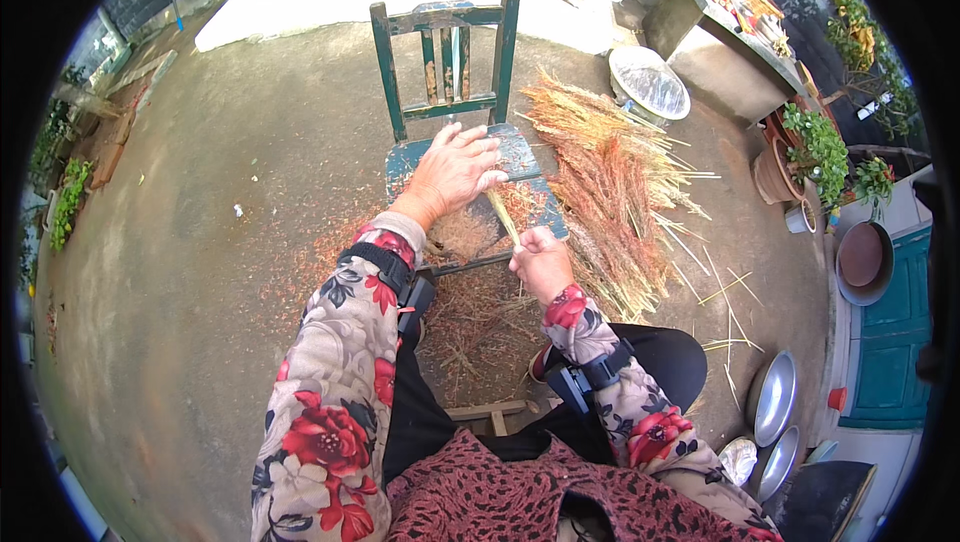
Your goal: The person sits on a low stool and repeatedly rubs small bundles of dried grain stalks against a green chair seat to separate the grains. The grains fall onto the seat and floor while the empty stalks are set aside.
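Before me stands a worn green wooden chair [505, 54], its seat scattered with reddish husks and seeds. My left hand [456, 170] is over the seat with its fingers stretched out and its palm downward, the thumb by the upper end of a thin bundle of pale stalks [502, 216]. My right hand [541, 263] grips the lower end of that bundle near the seat's front right corner. What lies under my left palm is hidden. A brownish heap of chaff [461, 236] rests at the front of the seat. Right of the chair a large pile of dried seed-head stalks [611, 189] lies on the ground.
A pale basin [649, 84] stands beyond the pile. Metal bowls [772, 398] are at the lower right, with loose stalks [727, 294] nearby. Potted plants [774, 170] and a stone counter [731, 46] line the right side. Chaff litters the concrete floor around the chair.
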The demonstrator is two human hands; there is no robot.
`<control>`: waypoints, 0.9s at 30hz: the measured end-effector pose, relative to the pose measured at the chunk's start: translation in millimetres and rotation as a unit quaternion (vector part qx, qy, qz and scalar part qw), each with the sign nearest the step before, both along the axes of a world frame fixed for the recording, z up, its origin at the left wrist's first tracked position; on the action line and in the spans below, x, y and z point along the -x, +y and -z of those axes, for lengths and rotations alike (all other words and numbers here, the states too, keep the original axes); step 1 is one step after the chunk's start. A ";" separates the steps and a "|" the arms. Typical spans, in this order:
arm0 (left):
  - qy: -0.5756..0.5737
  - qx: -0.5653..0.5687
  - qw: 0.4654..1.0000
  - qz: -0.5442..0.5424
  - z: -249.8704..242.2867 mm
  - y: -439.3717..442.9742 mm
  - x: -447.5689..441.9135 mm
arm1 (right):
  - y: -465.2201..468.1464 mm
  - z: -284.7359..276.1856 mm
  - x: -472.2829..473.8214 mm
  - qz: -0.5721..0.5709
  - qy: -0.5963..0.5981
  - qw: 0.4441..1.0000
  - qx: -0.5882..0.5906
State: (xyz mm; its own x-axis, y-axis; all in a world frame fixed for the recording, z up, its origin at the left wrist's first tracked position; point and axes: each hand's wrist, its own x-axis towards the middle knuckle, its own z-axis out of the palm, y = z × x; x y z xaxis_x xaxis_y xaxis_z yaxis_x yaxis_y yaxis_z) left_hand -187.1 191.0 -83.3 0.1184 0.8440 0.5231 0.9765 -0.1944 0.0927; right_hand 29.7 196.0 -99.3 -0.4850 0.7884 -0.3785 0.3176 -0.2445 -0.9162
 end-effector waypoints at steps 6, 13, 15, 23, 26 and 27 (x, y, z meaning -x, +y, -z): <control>-0.044 0.176 0.982 -0.057 5.2 4.3 4.6 | -37.8 -12.7 -59.0 -0.013 0.030 0.999 0.016; -0.026 0.096 0.992 -0.073 4.8 1.2 0.0 | -51.3 -18.2 -125.6 0.119 -0.027 0.988 0.095; -0.037 0.077 0.993 -0.081 2.1 0.9 -1.4 | -33.5 -12.1 -106.9 0.076 -0.022 0.997 0.023; 0.011 0.050 0.998 -0.029 -1.1 1.6 0.3 | -3.5 13.9 -11.7 0.005 -0.092 0.983 -0.161; -0.046 0.195 0.978 -0.052 -0.1 3.1 2.4 | -25.5 11.4 -43.7 -0.029 -0.070 0.966 -0.248; -0.039 0.176 0.982 -0.056 0.2 3.3 2.9 | -36.5 9.7 -56.8 -0.020 -0.093 0.965 -0.244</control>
State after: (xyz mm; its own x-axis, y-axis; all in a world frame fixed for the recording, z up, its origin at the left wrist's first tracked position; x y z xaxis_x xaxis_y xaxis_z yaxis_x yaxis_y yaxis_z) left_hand -190.0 194.3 -83.5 -0.0141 0.9796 0.2006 0.9773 -0.0289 0.2100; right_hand 86.4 159.4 -109.0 -0.4782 0.8768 -0.0506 0.4887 0.2177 -0.8449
